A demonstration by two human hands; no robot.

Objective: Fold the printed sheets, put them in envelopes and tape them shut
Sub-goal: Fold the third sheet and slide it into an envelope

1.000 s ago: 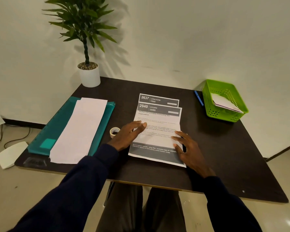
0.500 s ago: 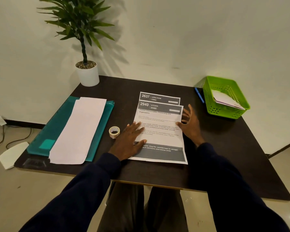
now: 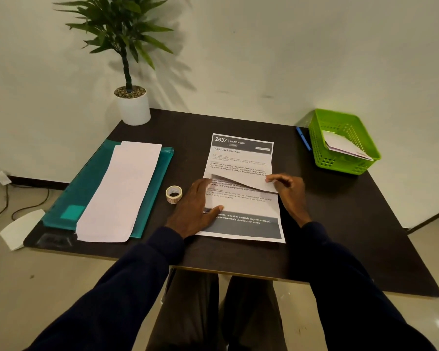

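Note:
Two printed sheets lie stacked at the table's middle. The top sheet [image 3: 249,206] has its far part folded down toward me, white back showing. My right hand [image 3: 288,192] pinches that folded flap at its right edge. My left hand [image 3: 197,207] presses flat on the sheet's left side. The lower sheet [image 3: 241,153], headed 2637 LIVING ROOM, shows beyond the fold. A small roll of tape [image 3: 174,194] stands just left of my left hand. White envelopes [image 3: 119,191] lie in a stack on a teal folder [image 3: 152,198] at the left.
A green basket [image 3: 340,163] with envelopes inside sits at the back right, a blue pen [image 3: 303,138] beside it. A potted plant [image 3: 132,107] stands at the back left corner. The dark table [image 3: 352,224] ends close to my knees.
My right hand took the top sheet's far edge and brought it down toward me, uncovering the lower sheet's text. My left hand stayed pressed on the sheet.

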